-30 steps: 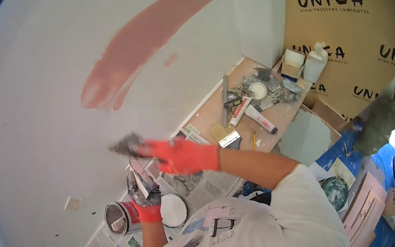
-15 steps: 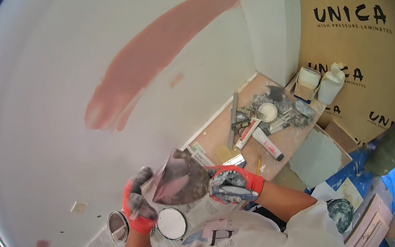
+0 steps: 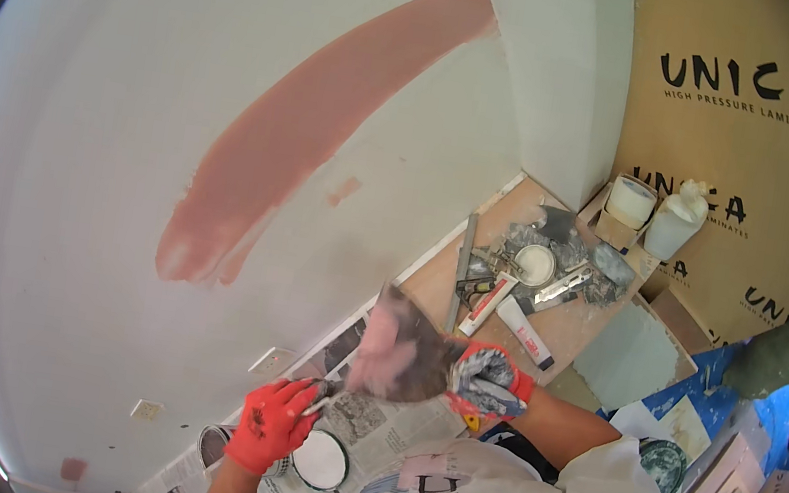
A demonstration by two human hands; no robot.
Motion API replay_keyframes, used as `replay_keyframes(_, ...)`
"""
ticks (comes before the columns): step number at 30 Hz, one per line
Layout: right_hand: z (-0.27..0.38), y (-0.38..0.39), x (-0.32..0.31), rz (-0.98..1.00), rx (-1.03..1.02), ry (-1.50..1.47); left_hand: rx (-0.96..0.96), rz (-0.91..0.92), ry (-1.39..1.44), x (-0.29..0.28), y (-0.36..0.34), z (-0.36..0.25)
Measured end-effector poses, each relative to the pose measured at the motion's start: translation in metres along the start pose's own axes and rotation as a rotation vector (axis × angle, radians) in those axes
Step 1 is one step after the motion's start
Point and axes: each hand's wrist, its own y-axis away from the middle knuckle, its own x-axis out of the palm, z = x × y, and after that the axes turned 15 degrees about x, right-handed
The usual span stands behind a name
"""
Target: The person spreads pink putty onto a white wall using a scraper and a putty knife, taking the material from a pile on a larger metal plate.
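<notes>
My right hand, in a red and grey work glove, is closed round a wide putty knife. Pink filler lies smeared on its dark, motion-blurred blade, which points left toward the wall. Just below and left of that blade is my left hand, its red-gloved back showing. Its fingers are curled on a thin flat tool, of which only a pale edge shows; its kind is unclear. A long band of pink filler runs up the white wall, with a small pink patch beside it.
Below my hands, an open tin with a white top stands on newspaper, beside another tin. A board holds tubes, scrapers and a small tub. White containers stand by brown printed sheeting. Blue floor covering lies right.
The view has shifted, so the board's things sit lower and further right. My left hand has turned, now showing its back. The putty knife in my right hand has shifted and blurs with motion.
</notes>
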Motion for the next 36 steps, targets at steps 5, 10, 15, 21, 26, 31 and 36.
replay_keyframes(5, 0.03, -0.024, 0.06, -0.357, -0.362, 1.498, -0.786, -1.126, 1.734, 0.075, -0.019, -0.008)
replay_keyframes(10, 0.023, -0.035, 0.047, -0.294, -0.345, 2.035, -0.736, -0.971, 1.631, 0.074, -0.06, -0.026)
replay_keyframes(15, 0.036, -0.03, 0.029, -0.405, -0.243, 2.037, -0.787, -1.145, 1.687, 0.073, -0.061, -0.043)
replay_keyframes(21, 0.054, -0.025, -0.014, -0.573, -0.104, 2.123, -0.823, -1.4, 1.586, 0.065, -0.102, -0.045)
replay_keyframes(26, 0.035, -0.04, 0.007, -0.555, -0.506, 1.741, -1.033, -1.335, 1.618, 0.074, -0.093, -0.048)
replay_keyframes(31, 0.012, -0.06, 0.012, -0.371, -0.446, 1.979, -0.736, -1.404, 1.992, 0.113, -0.019, -0.046)
replay_keyframes(36, -0.016, -0.068, -0.021, -0.431, -0.378, 2.014, -0.81, -1.479, 1.906, 0.069, 0.025, -0.067)
